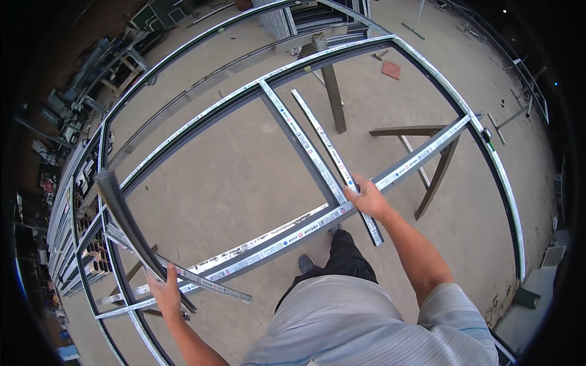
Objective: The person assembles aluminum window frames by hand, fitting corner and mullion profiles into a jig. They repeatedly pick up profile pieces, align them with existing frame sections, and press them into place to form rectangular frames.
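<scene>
A large metal window frame (284, 241), its bars covered in printed white film, spreads in front of me at about waist height. My right hand (366, 198) is closed round a narrow metal strip (326, 143) with the same film. That strip lies across the near bar, beside and roughly in line with the frame's crossbar (299, 137), a small gap apart. At the left, my left hand (165, 290) grips several long strips (131, 216), some dark and some filmed, which fan out above the frame's left part. The fingers partly hide where they are held.
Brown trestle legs (332, 91) stand under the frame, with another angled support (438, 174) at right. A reddish square tile (391, 70) lies on the concrete floor. Stacked profiles (278, 21) stand at the back; more profiles and clutter line the left side.
</scene>
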A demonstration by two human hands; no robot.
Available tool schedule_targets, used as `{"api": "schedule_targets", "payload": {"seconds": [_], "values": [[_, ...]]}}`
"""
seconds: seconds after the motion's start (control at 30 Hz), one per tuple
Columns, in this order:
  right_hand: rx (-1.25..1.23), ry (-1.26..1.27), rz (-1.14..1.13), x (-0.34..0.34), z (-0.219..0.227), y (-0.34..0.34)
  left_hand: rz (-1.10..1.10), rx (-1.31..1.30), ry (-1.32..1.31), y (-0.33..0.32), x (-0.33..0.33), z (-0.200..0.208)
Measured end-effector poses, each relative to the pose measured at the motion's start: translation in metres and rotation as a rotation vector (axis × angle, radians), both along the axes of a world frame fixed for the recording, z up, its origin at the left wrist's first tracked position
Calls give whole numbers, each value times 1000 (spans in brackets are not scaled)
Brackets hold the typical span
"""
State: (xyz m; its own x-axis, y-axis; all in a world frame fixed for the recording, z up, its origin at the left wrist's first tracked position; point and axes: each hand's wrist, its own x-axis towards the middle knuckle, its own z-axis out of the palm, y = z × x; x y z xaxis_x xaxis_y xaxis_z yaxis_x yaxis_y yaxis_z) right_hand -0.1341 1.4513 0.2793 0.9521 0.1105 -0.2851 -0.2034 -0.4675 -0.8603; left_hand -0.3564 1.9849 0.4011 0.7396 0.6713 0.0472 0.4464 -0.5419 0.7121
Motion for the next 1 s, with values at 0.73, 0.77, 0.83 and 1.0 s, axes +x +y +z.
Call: {"api": "schedule_targets", "payload": {"seconds": [0.73,0.77,0.83,1.0], "values": [[312,-11,276,166,-114,11,126,-193,479,-159,-32,-48],[302,-6,284,164,-120,13,123,-216,476,-161,-34,-50],[272,57,274,164,-112,15,116,-263,454,-163,-35,-54],[332,13,264,166,-111,22,127,-265,505,-164,-39,-62]]}}
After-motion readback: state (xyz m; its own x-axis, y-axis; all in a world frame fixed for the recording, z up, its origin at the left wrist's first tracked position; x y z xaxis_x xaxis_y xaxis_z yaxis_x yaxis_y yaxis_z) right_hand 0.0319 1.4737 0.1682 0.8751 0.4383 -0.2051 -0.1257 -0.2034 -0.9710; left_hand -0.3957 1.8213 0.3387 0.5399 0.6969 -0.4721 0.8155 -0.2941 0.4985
